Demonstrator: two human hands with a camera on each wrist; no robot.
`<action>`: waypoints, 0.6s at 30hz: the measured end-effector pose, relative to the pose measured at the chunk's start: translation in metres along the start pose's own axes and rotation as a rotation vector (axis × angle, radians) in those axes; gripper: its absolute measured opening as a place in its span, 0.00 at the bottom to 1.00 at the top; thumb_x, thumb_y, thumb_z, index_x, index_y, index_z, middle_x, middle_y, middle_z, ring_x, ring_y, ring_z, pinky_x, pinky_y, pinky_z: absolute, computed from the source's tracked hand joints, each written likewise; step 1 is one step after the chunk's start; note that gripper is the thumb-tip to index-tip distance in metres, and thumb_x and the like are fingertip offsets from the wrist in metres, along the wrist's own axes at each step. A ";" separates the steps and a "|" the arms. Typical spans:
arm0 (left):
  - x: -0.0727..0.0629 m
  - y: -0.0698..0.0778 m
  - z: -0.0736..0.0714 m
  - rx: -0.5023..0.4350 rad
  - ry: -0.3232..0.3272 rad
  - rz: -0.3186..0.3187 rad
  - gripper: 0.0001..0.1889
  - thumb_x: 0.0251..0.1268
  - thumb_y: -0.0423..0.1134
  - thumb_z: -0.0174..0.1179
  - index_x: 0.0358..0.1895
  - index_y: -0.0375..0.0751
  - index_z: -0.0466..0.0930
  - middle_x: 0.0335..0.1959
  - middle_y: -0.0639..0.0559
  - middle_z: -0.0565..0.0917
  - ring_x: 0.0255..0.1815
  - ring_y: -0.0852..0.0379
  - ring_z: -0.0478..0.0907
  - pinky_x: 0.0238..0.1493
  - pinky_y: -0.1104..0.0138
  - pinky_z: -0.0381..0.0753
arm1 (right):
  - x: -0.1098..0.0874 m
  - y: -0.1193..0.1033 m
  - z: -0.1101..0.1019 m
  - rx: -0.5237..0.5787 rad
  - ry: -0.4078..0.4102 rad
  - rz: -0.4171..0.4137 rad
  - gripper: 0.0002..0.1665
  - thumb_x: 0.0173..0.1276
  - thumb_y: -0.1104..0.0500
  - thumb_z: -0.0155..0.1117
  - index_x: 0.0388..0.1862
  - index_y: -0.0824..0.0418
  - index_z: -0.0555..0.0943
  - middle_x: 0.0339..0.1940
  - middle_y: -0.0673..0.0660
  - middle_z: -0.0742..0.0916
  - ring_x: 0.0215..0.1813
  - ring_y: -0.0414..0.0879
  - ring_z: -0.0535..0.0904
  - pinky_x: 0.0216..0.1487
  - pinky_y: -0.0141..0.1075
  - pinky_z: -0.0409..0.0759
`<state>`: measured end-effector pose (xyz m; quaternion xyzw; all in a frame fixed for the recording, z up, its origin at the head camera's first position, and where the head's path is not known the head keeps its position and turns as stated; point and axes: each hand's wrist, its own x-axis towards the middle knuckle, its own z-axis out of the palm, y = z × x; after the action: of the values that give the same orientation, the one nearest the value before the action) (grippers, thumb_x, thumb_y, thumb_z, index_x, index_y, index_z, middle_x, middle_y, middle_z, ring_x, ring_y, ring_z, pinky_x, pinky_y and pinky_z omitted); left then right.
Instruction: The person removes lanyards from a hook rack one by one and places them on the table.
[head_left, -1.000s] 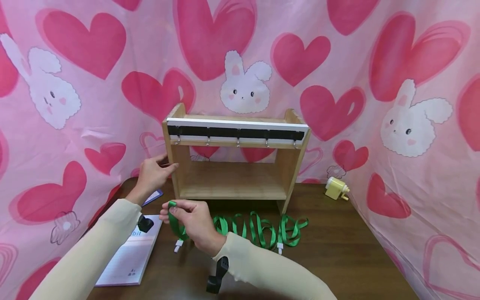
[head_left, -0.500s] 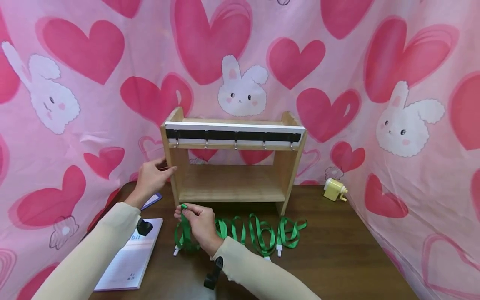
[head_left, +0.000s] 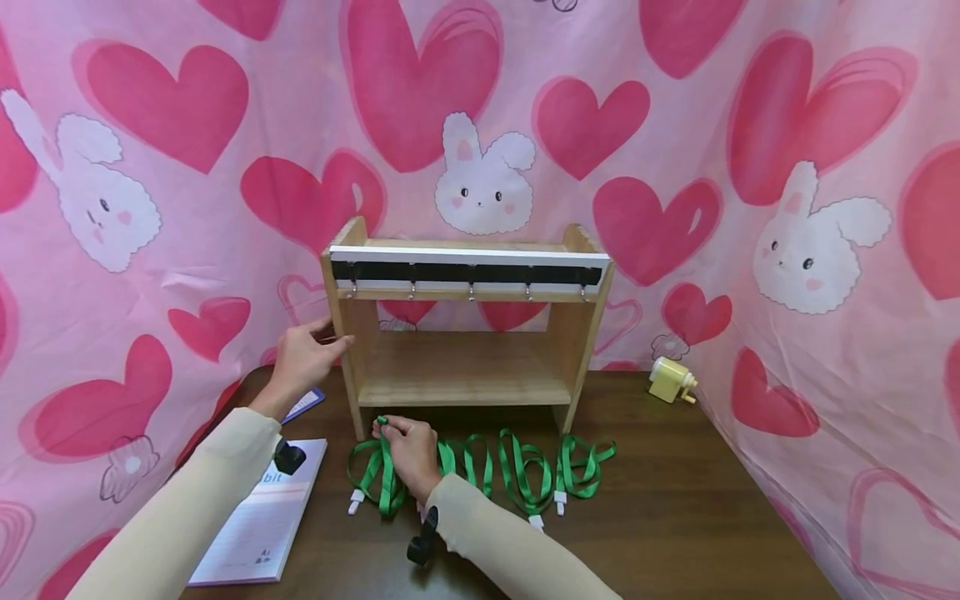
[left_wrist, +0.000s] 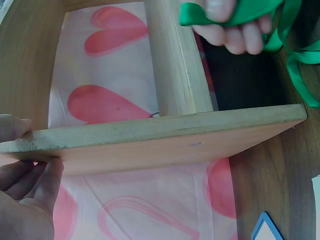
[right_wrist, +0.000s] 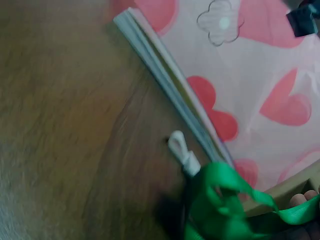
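My left hand (head_left: 303,360) grips the left side panel of a small wooden shelf (head_left: 465,371), thumb on the inner side and fingers outside. A black strip with several metal hooks (head_left: 468,272) runs along the shelf's top front. In front of the shelf's lower left, my right hand (head_left: 412,454) pinches a green lanyard (head_left: 387,479) near its top, and its strap hangs down. The left wrist view shows the green strap (left_wrist: 245,12) across the right hand's fingers. More green lanyards (head_left: 525,479) with white clips lie in loops on the table, partly behind the right hand.
A white notebook (head_left: 258,517) lies at the table's left, with a blue-edged card (head_left: 303,403) behind it. At the back right stands a yellow pencil sharpener (head_left: 670,380) with a crank. A pink heart-print curtain (head_left: 480,75) encloses the table.
My right hand has moved right and slightly down, carrying the pinched lanyard from near the left hand to in front of the shelf's left leg. The left hand keeps its grip on the panel.
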<state>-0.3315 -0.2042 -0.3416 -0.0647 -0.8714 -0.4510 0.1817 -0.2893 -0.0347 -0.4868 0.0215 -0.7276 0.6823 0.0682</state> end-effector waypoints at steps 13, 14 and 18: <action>0.000 -0.001 0.000 -0.002 0.000 -0.002 0.34 0.68 0.46 0.66 0.74 0.37 0.68 0.64 0.31 0.80 0.59 0.33 0.83 0.52 0.48 0.86 | 0.003 0.018 0.002 -0.191 0.029 0.046 0.10 0.70 0.60 0.66 0.39 0.49 0.93 0.30 0.42 0.92 0.38 0.32 0.88 0.46 0.28 0.85; 0.000 -0.001 0.000 -0.002 0.001 0.001 0.34 0.68 0.45 0.66 0.74 0.37 0.68 0.64 0.31 0.80 0.59 0.33 0.83 0.52 0.48 0.86 | 0.003 0.018 0.002 -0.198 0.028 0.050 0.10 0.70 0.60 0.66 0.39 0.48 0.93 0.30 0.42 0.92 0.38 0.32 0.87 0.46 0.28 0.85; 0.000 -0.002 0.000 -0.004 0.001 0.005 0.34 0.68 0.45 0.66 0.74 0.37 0.69 0.63 0.32 0.81 0.58 0.34 0.84 0.53 0.48 0.86 | 0.002 0.018 0.001 -0.211 0.020 0.054 0.10 0.70 0.60 0.66 0.41 0.48 0.92 0.31 0.42 0.92 0.39 0.33 0.87 0.43 0.28 0.85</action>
<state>-0.3322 -0.2053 -0.3426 -0.0672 -0.8702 -0.4525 0.1832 -0.2932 -0.0342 -0.5044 -0.0120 -0.7951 0.6035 0.0588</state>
